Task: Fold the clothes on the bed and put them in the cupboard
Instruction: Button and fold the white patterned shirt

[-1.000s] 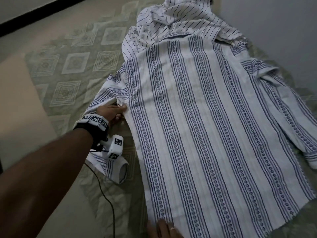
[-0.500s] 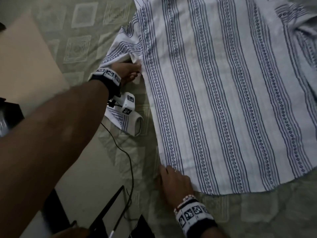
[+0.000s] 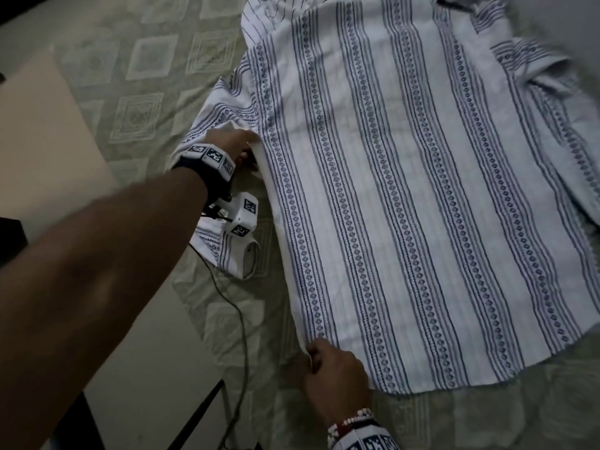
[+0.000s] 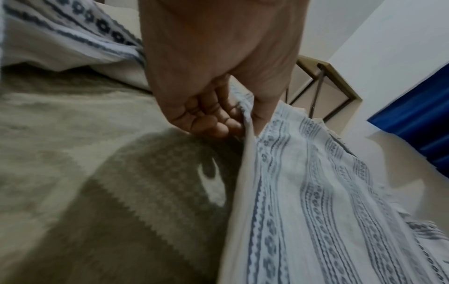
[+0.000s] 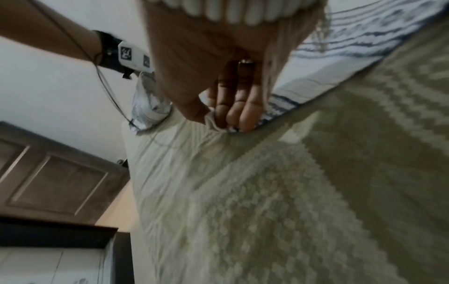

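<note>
Bed (image 3: pixel 136 79) carries striped shirt (image 3: pixel 422 190); left hand (image 3: pixel 232 146) pinches its side edge, right hand (image 3: pixel 334 371) pinches its hem corner.

The shirt (image 3: pixel 422 206) runs off the frame's right edge, its far sleeve blurred.

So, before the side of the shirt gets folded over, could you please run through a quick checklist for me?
1. Left hand grips the shirt edge near the armpit: ok.
2. Right hand pinches the hem corner: ok.
3. Shirt body lies flat on the bedsheet: ok.
4. Left sleeve tucked in: not ok, it lies out beside the shirt under the left wrist.
5. Right sleeve laid straight: not ok, it is bunched at the far side.
6. Second striped garment clear of the collar: cannot tell.
</note>
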